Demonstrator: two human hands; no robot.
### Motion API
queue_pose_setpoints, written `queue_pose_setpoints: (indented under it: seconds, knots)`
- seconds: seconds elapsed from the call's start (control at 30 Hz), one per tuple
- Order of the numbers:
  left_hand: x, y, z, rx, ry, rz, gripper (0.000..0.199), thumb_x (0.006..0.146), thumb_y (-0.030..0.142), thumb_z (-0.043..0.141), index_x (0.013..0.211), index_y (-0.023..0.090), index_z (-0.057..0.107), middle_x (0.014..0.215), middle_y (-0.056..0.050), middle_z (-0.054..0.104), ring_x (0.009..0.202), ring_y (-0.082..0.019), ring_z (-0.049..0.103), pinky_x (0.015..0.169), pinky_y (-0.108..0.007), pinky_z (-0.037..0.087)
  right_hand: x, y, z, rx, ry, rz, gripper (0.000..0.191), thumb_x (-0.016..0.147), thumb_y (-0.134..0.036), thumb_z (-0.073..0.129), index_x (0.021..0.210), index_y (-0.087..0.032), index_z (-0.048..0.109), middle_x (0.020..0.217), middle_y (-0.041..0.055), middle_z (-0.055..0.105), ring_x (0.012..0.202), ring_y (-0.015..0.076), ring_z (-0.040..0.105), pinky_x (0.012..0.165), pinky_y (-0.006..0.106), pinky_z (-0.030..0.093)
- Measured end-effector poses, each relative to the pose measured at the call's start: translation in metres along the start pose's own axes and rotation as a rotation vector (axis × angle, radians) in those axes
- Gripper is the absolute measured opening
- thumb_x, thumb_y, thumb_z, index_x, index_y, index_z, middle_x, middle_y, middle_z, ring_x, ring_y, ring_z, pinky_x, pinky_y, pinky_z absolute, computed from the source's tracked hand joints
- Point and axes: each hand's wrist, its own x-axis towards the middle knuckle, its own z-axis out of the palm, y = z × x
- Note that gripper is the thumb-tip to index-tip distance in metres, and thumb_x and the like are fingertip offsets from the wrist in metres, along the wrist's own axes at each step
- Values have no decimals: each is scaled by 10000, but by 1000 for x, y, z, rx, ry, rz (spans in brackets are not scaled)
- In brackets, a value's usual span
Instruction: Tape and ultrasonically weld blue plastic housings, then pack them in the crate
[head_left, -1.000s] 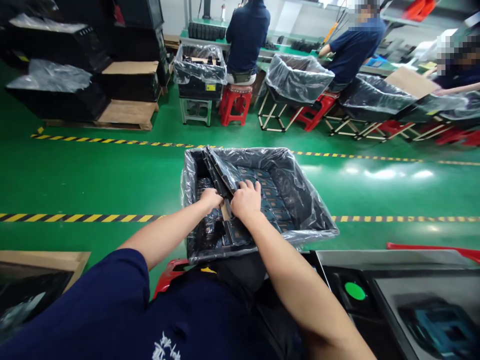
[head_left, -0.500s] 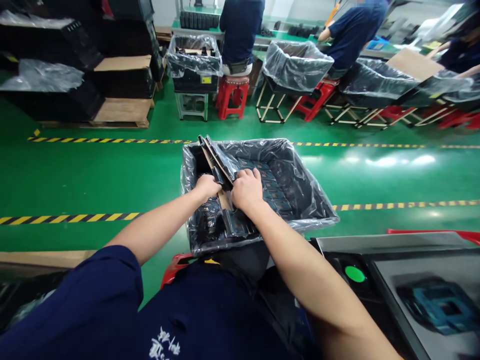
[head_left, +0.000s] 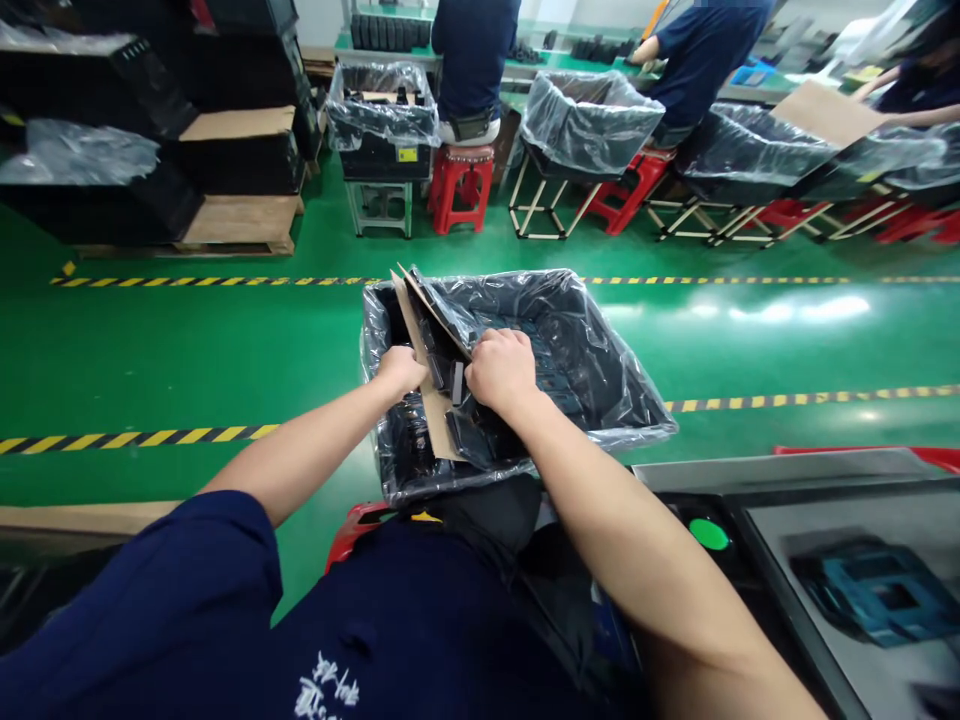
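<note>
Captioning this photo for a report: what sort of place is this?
Probably a factory assembly floor: workers sit on red stools at a green workbench, plastic-lined bins stand beside them, and yellow-and-black hazard lines mark the floor.

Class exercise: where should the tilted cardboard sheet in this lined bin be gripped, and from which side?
Grip the cardboard sheet by its upper end, from above: it rises past the rim of the plastic-lined bin, clear of the left hand and right hand lower down.

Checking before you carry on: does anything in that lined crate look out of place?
Yes: a cardboard sheet stands tilted between your left hand and right hand, its top corner poking above the plastic liner, while the dark trays beyond your right hand lie flat.
</note>
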Motion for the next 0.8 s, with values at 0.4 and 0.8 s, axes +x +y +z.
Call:
queue_pose_setpoints:
  seconds: [0.4, 0.8]
  knots:
    - [2, -6, 3, 78, -8, 33, 115, 579, 111, 670, 686, 150, 687, 640, -66, 656, 626, -199, 631, 570, -242, 451, 4, -2, 9, -26, -217, 150, 300, 909, -104, 369, 1021, -102, 647, 1000, 177, 676, 916, 243, 676, 767, 300, 481]
    - [-5, -2, -12, 111, 2, 61, 62, 617, 118, 653, 676, 132, 665, 645, -66, 647, 672, -205, 624, 593, -247, 438, -11, -40, 6, 26, -311, -120, 281, 971, -157, 312, 1132, -171, 542, 1023, 132, 675, 931, 245, 683, 758, 322, 527]
